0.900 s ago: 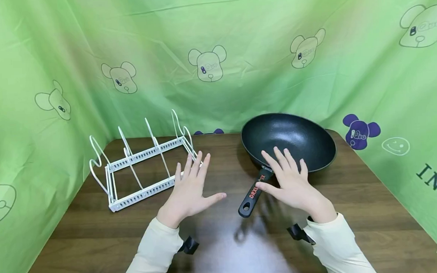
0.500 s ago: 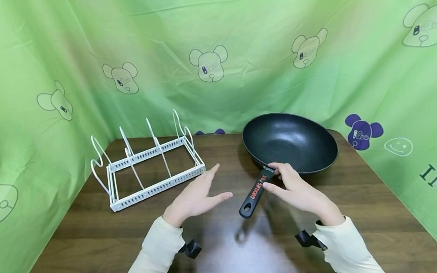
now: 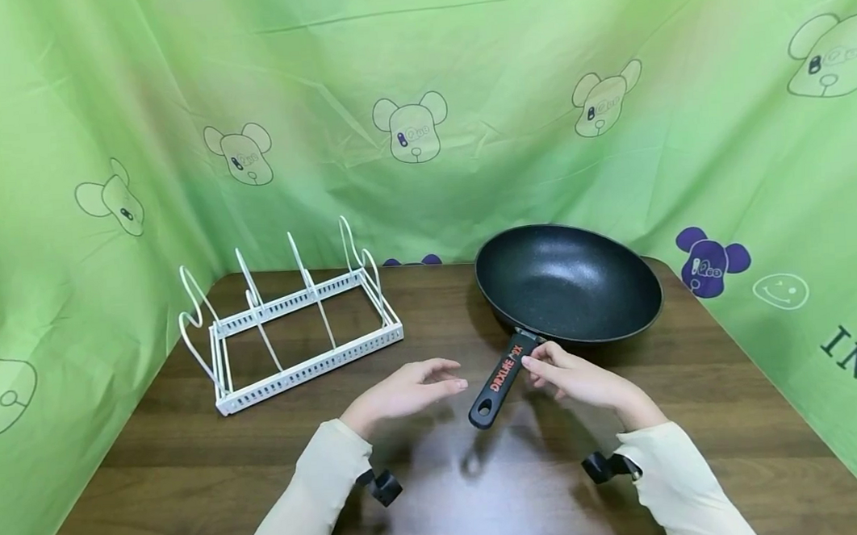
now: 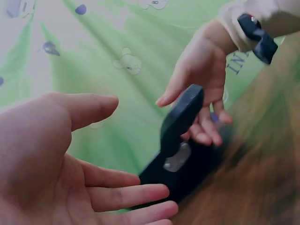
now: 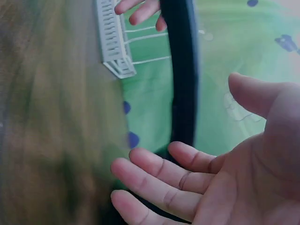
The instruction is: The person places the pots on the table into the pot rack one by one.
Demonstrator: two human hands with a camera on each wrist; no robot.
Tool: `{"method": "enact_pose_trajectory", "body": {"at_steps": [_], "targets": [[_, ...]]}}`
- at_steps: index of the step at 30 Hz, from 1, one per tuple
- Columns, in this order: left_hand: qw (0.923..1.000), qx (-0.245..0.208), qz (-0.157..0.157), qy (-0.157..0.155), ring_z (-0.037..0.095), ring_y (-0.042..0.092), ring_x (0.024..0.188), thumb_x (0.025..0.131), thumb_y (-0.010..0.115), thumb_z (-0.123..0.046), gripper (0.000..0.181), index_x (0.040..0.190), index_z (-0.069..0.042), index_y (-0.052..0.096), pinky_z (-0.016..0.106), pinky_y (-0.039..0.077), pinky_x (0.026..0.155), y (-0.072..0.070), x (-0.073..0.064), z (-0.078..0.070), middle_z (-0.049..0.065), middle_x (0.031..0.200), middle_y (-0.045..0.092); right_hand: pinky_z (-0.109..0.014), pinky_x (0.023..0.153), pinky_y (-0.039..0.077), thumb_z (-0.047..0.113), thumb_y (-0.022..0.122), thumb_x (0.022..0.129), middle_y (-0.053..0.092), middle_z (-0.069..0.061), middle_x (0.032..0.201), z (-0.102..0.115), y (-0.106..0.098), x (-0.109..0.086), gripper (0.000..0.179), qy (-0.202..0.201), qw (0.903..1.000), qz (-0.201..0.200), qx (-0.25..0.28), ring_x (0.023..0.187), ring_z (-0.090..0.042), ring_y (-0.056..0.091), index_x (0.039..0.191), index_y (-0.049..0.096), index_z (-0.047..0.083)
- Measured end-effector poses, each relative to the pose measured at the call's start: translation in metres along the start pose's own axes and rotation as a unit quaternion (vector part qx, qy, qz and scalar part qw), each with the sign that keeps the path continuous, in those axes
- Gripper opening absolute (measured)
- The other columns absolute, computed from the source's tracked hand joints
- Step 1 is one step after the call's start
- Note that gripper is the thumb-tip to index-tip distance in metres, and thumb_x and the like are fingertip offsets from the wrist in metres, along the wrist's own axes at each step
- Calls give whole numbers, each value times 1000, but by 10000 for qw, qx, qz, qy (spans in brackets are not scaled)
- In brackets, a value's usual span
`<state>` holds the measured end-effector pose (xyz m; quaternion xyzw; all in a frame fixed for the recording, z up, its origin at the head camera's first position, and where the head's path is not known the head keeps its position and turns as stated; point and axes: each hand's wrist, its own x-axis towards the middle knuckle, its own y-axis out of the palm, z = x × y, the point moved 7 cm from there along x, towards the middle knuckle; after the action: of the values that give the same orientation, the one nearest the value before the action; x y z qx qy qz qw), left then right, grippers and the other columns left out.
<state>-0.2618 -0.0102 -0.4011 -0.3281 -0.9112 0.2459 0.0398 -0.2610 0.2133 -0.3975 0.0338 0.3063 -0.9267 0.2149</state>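
Note:
A black wok [image 3: 567,284] sits at the back right, its handle [image 3: 505,381] with red lettering pointing toward the person. Close to the handle's right side is the right hand [image 3: 583,382]; in the right wrist view its thumb and fingers are spread apart beside the handle [image 5: 184,79], with no grip on it. The left hand [image 3: 404,391] hovers left of the handle, palm facing it and fingers loosely bent, holding nothing. In the left wrist view a gap separates the left fingers from the handle [image 4: 180,117]. Left of the hands stands a white pan rack [image 3: 310,371] with upright wire dividers.
Both things stand on a brown wooden table [image 3: 156,484]. A green cloth [image 3: 507,94] printed with bear heads hangs behind and along both sides. Black camera mounts [image 3: 385,486] sit on the wrists below the hands.
The right hand has come down from over the wok to the handle's right side. The left hand has moved right, away from the rack, and its fingers have bent. Wok and rack have not moved.

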Motion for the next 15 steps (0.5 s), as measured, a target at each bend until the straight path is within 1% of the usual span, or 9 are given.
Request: {"method": "enact_pose_trajectory", "body": {"at_steps": [2,4,5,7,9,11,12,14,15], "targets": [[9989,-417,192,-57,29,66,108,101,55,-32,52,141,2,50,33,53,91,6,2,3,13,125,65,-40,76,53,35,45,105,60,-21,111,-7,4,5,46,110,9994,117,293,108,-34,61,124,39,-6],[9948,-938,384,-113,32,66,108,103,53,-28,51,141,6,47,35,54,90,13,5,6,18,125,64,-41,77,54,35,43,106,60,-22,110,-12,9,10,46,124,9975,268,644,108,-36,62,124,37,-8],[9920,-1167,469,-134,32,66,108,104,51,-26,50,140,8,46,35,54,90,17,7,7,20,125,64,-41,77,54,34,42,106,60,-22,110,-14,11,12,46,117,9956,344,860,107,-37,63,123,36,-8],[9845,-1627,615,-228,28,67,104,104,50,-23,48,138,11,46,36,55,90,25,10,10,22,120,65,-42,77,55,35,42,107,61,-20,108,-18,16,17,46,81,9896,485,1349,105,-36,64,123,33,-8],[9732,-2152,745,-333,23,68,98,104,48,-20,46,135,14,46,37,55,89,32,12,12,21,115,66,-42,79,55,37,41,107,62,-17,105,-21,21,21,48,-27,9809,644,1835,102,-32,65,124,29,-7],[9603,-2609,904,-393,19,68,93,105,47,-18,45,134,15,46,38,56,89,40,13,13,23,111,67,-42,82,55,38,41,107,64,-11,104,-23,25,25,48,-168,9682,830,2355,100,-26,66,125,26,-4],[9537,-2808,999,-405,19,68,92,105,46,-18,44,134,16,46,38,56,89,44,14,13,25,110,67,-41,84,55,38,40,107,65,-9,104,-23,28,27,47,-258,9597,938,2635,100,-24,66,125,25,-2],[9403,-3153,1217,-394,22,70,95,105,44,-18,45,136,16,44,39,56,89,51,14,13,30,114,66,-40,88,54,36,38,108,66,-5,105,-22,32,29,38,-435,9394,1142,3203,99,-20,65,124,28,3],[9351,-3262,1345,-340,25,70,98,106,43,-18,46,137,16,43,39,55,90,54,14,12,32,117,64,-39,89,54,34,37,109,67,-4,105,-22,34,30,32,-515,9268,1224,3512,99,-19,66,123,32,5]]}}
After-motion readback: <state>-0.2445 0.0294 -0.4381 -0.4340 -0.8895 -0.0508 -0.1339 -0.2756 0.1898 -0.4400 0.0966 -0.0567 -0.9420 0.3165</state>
